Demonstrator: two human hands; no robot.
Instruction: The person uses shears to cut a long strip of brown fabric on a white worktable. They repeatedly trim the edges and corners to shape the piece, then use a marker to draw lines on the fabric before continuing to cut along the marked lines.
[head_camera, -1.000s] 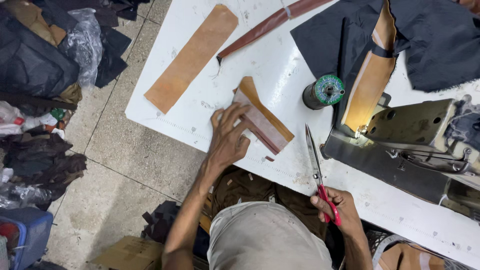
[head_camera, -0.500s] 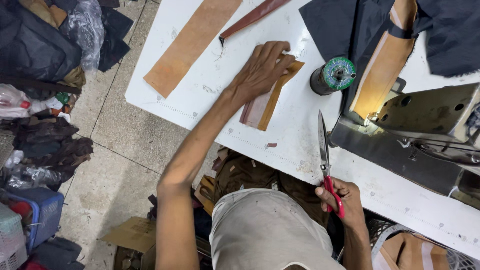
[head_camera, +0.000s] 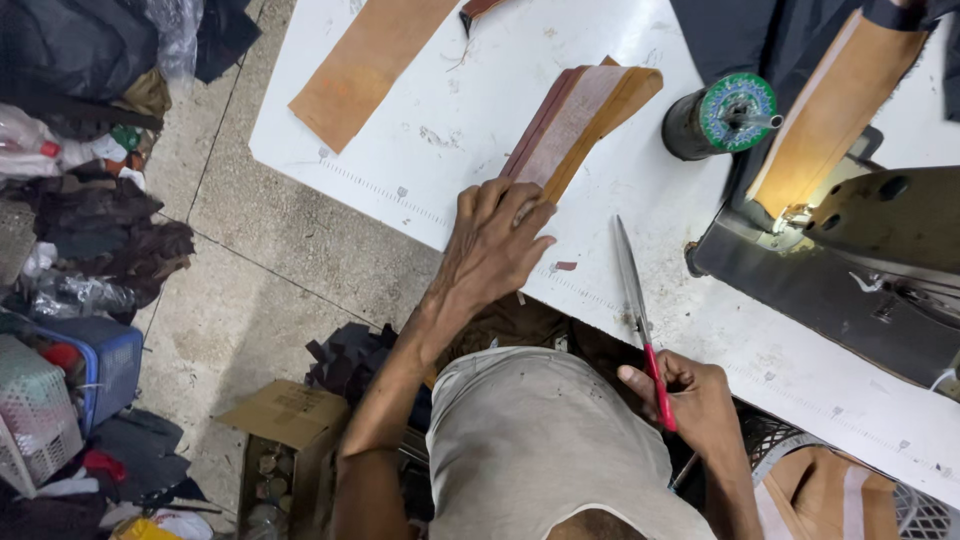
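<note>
My left hand rests flat on the near end of a stacked brown and tan leather strip lying on the white table. My right hand grips the red handles of long scissors, whose closed blades lie on the table and point away from me. The scissors sit to the right of the leather strip, apart from it.
A tan leather strip lies at the table's far left. A thread spool stands by a dark sewing machine with tan leather on it. Dark fabric covers the far right. Scrap piles, a blue crate and a cardboard box sit on the floor.
My left hand slid from the far part of the leather strip back to its near end. The right hand with the scissors stayed near the table's front edge.
</note>
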